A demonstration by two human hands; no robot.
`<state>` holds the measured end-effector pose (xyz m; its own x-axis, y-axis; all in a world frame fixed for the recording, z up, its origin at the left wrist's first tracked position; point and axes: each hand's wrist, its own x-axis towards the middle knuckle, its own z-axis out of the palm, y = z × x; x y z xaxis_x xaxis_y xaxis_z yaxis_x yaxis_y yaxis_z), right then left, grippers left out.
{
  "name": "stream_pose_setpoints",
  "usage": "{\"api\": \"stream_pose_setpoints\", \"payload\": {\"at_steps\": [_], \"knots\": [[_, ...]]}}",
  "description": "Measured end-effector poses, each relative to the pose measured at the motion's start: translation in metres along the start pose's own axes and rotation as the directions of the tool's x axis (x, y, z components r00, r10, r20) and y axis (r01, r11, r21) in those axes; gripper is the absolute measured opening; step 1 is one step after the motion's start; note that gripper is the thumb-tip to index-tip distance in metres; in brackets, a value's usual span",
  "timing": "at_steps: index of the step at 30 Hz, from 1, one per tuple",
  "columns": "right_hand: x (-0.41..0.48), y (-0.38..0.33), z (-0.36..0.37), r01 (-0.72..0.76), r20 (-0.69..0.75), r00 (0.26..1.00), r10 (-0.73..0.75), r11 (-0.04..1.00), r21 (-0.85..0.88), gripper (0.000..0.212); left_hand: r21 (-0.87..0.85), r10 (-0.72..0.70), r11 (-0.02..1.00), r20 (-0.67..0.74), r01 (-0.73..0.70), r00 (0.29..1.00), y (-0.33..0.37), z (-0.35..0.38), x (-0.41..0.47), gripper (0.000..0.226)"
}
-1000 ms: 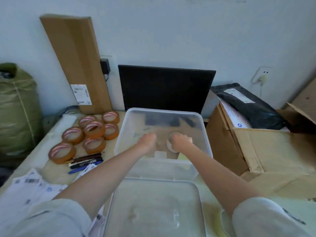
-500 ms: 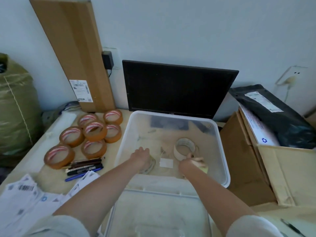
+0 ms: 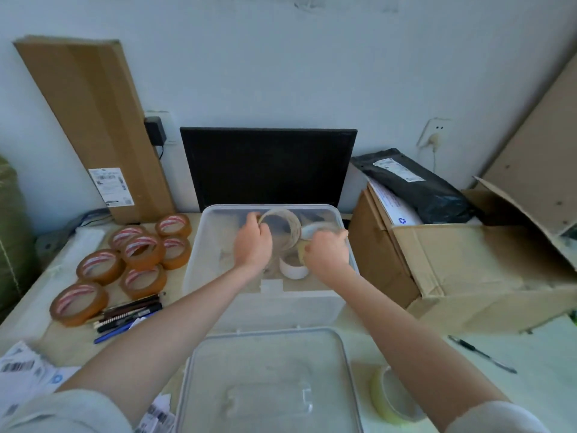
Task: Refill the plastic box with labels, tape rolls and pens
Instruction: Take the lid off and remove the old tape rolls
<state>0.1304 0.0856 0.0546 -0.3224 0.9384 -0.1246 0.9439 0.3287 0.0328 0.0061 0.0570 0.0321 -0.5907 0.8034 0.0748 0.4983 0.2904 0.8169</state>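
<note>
Both our hands are in the plastic box (image 3: 199, 270): our left hand (image 3: 252, 245) has its grip closed on the rim of a thin, nearly spent tape ring (image 3: 282, 228), held upright over the box's far half, and our right hand (image 3: 327, 253) grips a pale roll (image 3: 315, 230), though its fingers are partly hidden. A small white roll (image 3: 293, 270) stands on the box floor between the 2 wrists.

Going left to right: printed labels (image 3: 22, 367) lie at the desk's near left edge; beyond them 8 brown tape rolls (image 3: 137, 251) sit in a loose cluster, lying flat; the pens (image 3: 131, 314) lie in a bundle just in front, long axes pointing roughly toward the box. Then come the box, its lid (image 3: 268, 382) flat in front of it, a yellowish roll (image 3: 392, 398) at the near right, a lone pen (image 3: 480, 357), and the cardboard carton (image 3: 468, 260).

We judge that all refill stock lies to the left of the box, so our left hand is the nearer one. The path from rolls to box is short and open over the desk (image 3: 53, 335); the box wall is the only edge to clear.
</note>
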Motion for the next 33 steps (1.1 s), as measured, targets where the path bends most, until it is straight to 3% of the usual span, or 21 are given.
{"api": "stream_pose_setpoints", "payload": {"at_steps": [3, 6, 9, 11, 14, 17, 18, 19, 21, 23, 25, 29, 31, 33], "knots": [[-0.041, 0.036, -0.024, -0.106, -0.07, 0.991, 0.115, 0.987, 0.122, 0.033, -0.137, 0.038, 0.99, 0.015, -0.035, 0.999, 0.024, 0.008, -0.025, 0.026], [-0.082, 0.066, -0.039, -0.175, 0.029, 0.984, 0.178, 0.982, -0.076, 0.036, -0.145, 0.127, 0.984, 0.178, -0.102, 0.976, 0.041, 0.033, -0.064, 0.025], [-0.121, 0.094, -0.042, -0.197, 0.143, 0.962, 0.233, 0.954, -0.227, 0.034, -0.174, 0.194, 0.975, 0.385, -0.135, 0.903, 0.044, 0.06, -0.104, 0.03], [-0.149, 0.114, -0.034, -0.204, 0.233, 0.936, 0.263, 0.947, -0.25, 0.037, -0.164, 0.242, 0.97, 0.521, -0.182, 0.818, 0.044, 0.077, -0.131, 0.029], [-0.179, 0.134, -0.008, -0.189, 0.423, 0.863, 0.278, 0.952, -0.24, 0.043, -0.133, 0.247, 0.966, 0.732, -0.223, 0.635, 0.042, 0.095, -0.169, 0.018], [-0.201, 0.151, 0.031, -0.119, 0.613, 0.746, 0.26, 0.958, -0.262, 0.058, 0.015, 0.088, 0.967, 0.916, -0.253, 0.391, 0.031, 0.122, -0.204, 0.024], [-0.208, 0.153, 0.043, -0.079, 0.652, 0.719, 0.24, 0.961, -0.266, 0.058, 0.074, 0.042, 0.95, 0.932, -0.303, 0.361, 0.025, 0.13, -0.214, 0.028], [-0.215, 0.156, 0.057, -0.064, 0.67, 0.7, 0.247, 0.956, -0.286, 0.054, 0.138, -0.013, 0.937, 0.932, -0.321, 0.363, 0.018, 0.138, -0.223, 0.031], [-0.22, 0.165, 0.089, -0.114, 0.66, 0.691, 0.295, 0.946, -0.304, 0.039, 0.187, -0.096, 0.957, 0.925, -0.22, 0.366, 0.005, 0.144, -0.237, 0.028], [-0.221, 0.177, 0.121, -0.303, 0.582, 0.717, 0.384, 0.923, -0.236, 0.013, 0.225, -0.132, 0.952, 0.915, -0.209, 0.382, -0.006, 0.148, -0.244, 0.012], [-0.22, 0.183, 0.139, -0.438, 0.521, 0.726, 0.448, 0.886, -0.152, 0.014, 0.259, -0.166, 0.94, 0.917, -0.222, 0.364, -0.016, 0.151, -0.251, 0.015], [-0.205, 0.181, 0.156, -0.554, 0.399, 0.758, 0.517, 0.832, -0.025, 0.044, 0.324, -0.177, 0.877, 0.905, -0.355, 0.387, -0.026, 0.155, -0.263, 0.07], [-0.199, 0.181, 0.163, -0.59, 0.367, 0.754, 0.545, 0.807, 0.012, 0.044, 0.375, -0.2, 0.844, 0.884, -0.384, 0.423, -0.027, 0.157, -0.271, 0.072], [-0.196, 0.185, 0.166, -0.597, 0.354, 0.757, 0.549, 0.801, 0.033, 0.041, 0.382, -0.239, 0.876, 0.874, -0.295, 0.424, -0.03, 0.163, -0.275, 0.057]]}}
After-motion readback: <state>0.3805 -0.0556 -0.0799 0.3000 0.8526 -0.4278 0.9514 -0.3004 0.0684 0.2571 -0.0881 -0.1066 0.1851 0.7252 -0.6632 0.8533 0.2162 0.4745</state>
